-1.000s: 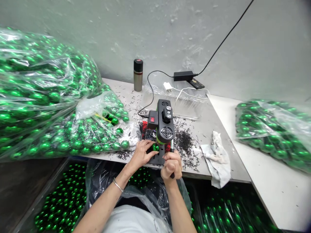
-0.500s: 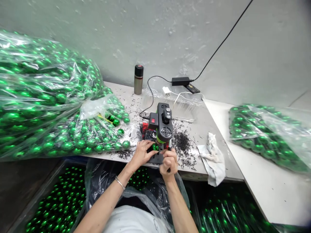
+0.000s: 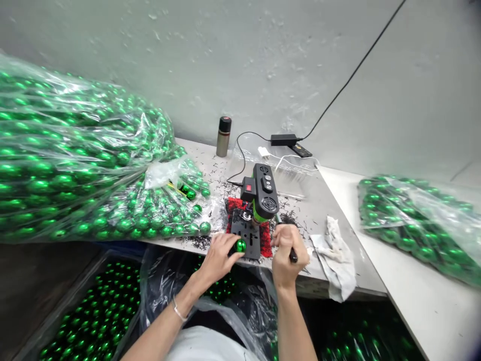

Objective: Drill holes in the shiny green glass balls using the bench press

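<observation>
Grey wall point(image 3: 210, 65) stands behind a pale table point(image 3: 319, 200) strewn with black bits point(image 3: 289, 219). My left hand point(image 3: 218, 254) pinches one green ball point(image 3: 241, 245) between thumb and fingers, over the near part of the dark base plate point(image 3: 252, 239), in front of the machine point(image 3: 265, 193). My right hand point(image 3: 289, 253) is clenched around the black handle point(image 3: 293, 256) at the machine's right side.

Recommended handling, in my judgement: pinch the ball lightly, since its shiny shell may slip or mark; position it squarely before applying any force to the handle; hold fingertips clear of the machine's head; pull evenly, without jerks. Red mat point(image 3: 266, 240) shows beside the plate.

Farther out, a large bag of green balls point(image 3: 75, 155) lies to the left, a crumpled cloth point(image 3: 337, 258) to the right, and a bottle point(image 3: 223, 138) near the wall.

Visibility limits: the underside of the machine's head is hidden from me. My fingers cover part of the ball, so I cannot tell whether it touches the plate. The large bag is cut off at the left edge. Deep shadow obscures the space under the table.
</observation>
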`<move>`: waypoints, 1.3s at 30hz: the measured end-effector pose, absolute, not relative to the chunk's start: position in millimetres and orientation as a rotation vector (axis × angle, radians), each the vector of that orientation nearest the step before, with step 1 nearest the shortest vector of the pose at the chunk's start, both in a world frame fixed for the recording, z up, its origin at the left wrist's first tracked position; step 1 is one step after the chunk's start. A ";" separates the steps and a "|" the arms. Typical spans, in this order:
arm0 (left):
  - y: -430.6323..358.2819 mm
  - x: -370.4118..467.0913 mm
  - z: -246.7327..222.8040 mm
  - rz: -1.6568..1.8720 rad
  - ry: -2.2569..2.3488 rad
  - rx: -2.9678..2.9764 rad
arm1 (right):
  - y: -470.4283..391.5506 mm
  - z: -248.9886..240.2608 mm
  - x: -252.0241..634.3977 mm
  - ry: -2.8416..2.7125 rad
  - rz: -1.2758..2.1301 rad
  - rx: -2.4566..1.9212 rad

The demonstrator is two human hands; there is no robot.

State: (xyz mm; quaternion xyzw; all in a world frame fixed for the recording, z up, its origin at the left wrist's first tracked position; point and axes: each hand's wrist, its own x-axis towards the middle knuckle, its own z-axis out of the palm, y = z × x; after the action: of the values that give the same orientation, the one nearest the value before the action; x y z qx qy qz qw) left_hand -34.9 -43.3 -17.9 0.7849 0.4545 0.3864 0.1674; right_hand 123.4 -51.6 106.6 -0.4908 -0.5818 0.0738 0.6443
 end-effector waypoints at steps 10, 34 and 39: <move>62.8 -95.6 35.3 0.560 2.157 2.066 | -50.3 73.1 115.8 -1.247 0.090 -1.032; 83.5 -87.3 53.6 0.900 1.749 1.546 | -45.9 63.3 118.8 -1.321 0.028 -0.956; 43.7 -64.0 37.1 1.134 1.095 0.960 | -45.9 61.5 118.4 -1.305 0.034 -0.962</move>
State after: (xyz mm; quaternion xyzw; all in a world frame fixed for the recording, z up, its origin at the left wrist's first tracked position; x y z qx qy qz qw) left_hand -64.0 43.7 37.1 0.4149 0.4729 0.4898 0.6037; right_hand 118.4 -45.9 61.5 -0.4299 -0.5833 0.0154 0.6890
